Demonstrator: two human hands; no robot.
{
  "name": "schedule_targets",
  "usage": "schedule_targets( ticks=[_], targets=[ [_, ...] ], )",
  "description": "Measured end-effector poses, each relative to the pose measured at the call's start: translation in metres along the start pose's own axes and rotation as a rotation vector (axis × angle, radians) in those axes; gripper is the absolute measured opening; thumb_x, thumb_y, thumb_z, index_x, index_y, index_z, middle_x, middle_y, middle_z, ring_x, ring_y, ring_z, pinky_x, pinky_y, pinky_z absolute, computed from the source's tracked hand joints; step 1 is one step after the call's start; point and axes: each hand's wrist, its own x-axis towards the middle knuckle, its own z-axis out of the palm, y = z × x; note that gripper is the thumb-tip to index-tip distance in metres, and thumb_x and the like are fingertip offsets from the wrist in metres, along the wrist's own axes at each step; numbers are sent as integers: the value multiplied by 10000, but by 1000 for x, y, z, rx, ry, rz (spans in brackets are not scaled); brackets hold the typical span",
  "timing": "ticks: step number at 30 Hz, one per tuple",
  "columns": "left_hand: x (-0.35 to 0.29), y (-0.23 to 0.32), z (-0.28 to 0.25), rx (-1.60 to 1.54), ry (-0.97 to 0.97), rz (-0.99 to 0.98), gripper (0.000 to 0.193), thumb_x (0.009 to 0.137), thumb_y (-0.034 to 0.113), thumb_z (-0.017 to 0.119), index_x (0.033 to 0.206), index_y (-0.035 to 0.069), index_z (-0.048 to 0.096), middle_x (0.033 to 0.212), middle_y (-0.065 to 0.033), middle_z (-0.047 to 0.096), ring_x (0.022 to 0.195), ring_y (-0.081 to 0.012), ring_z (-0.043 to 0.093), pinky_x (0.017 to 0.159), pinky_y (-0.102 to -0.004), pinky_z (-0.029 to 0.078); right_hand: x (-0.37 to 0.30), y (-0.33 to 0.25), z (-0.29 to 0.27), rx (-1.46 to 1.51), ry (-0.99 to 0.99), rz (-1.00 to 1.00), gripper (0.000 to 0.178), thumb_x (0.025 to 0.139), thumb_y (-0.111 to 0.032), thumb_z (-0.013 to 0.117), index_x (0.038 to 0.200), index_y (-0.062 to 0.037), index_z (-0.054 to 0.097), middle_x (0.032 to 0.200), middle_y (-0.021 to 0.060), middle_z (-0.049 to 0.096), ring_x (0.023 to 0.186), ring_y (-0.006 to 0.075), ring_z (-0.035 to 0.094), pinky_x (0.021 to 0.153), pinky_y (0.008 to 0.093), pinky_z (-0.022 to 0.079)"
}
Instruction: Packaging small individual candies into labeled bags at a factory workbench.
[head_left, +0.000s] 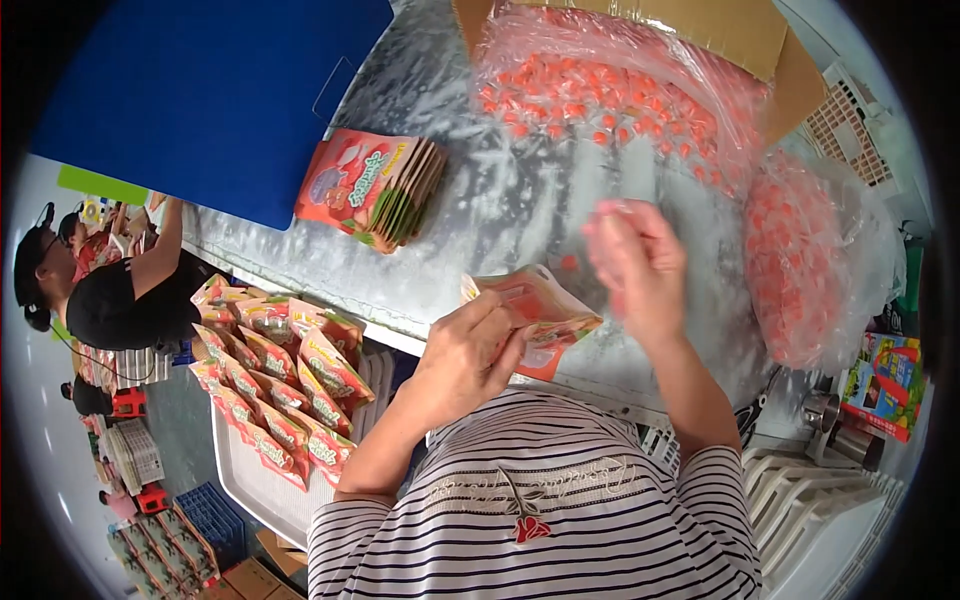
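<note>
My left hand (pixel 468 355) pinches the side of a red and green stand-up pouch (pixel 560 300), its mouth spread open toward me. Just right of the pouch, my right hand (pixel 645 265) is raised above the table with its fingers curled. A pinkish blur shows at those fingertips; motion smears what it is. One red wrapped candy (pixel 569 263) lies on the table between the pouch and my right hand. Farther off, many red wrapped candies (pixel 600 95) spill from a clear plastic liner in a cardboard box (pixel 690 30).
A stack of flat pouches (pixel 370 185) lies beside a blue panel (pixel 210 90). Several filled pouches stand in a white tray (pixel 260 500) at left. A clear bag of candies (pixel 800 260) sits at right, near a white basket (pixel 845 125). Another person (pixel 130 285) works at far left.
</note>
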Motion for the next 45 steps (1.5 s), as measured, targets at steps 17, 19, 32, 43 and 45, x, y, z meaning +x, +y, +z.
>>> schedule_targets(
  ticks=[17, 19, 32, 43, 45],
  targets=[
    [6, -4, 3, -96, 36, 4, 120, 825, 8, 642, 942, -16, 629, 905, -148, 602, 728, -298, 612, 602, -359, 506, -9, -6, 10, -788, -548, -365, 409, 849, -121, 664, 1169, 7, 444, 1132, 179, 535, 1011, 355, 575, 825, 414, 490],
    [5, -4, 1, -106, 6, -43, 125, 824, 8, 642, 947, -16, 629, 919, -151, 605, 736, -303, 614, 608, -360, 509, -10, -12, 13, -800, -528, -429, 367, 811, -71, 680, 1123, 16, 507, 1168, 171, 538, 973, 315, 613, 805, 376, 517],
    [0, -5, 11, 9, 69, 95, 251, 784, -25, 657, 1031, -12, 620, 927, -163, 593, 748, -341, 626, 632, -389, 534, -10, -32, 7, -1171, -788, -562, 279, 784, 19, 651, 1054, 30, 584, 1102, 151, 552, 956, 334, 591, 771, 384, 525],
    [2, -1, 8, -40, 83, 148, 199, 776, -22, 666, 968, -32, 616, 867, -153, 577, 733, -329, 617, 614, -385, 528, -2, -39, 9, -936, -801, -271, 347, 801, 8, 635, 1139, 7, 553, 1117, 128, 574, 978, 265, 619, 754, 344, 517],
    [0, -5, 10, -55, 152, 156, 181, 790, -15, 665, 964, -27, 620, 836, -143, 563, 705, -315, 603, 593, -386, 512, -4, -48, 17, -982, -816, -202, 352, 791, -15, 665, 1130, 2, 571, 1147, 125, 588, 1016, 263, 612, 757, 346, 517]
  ],
)
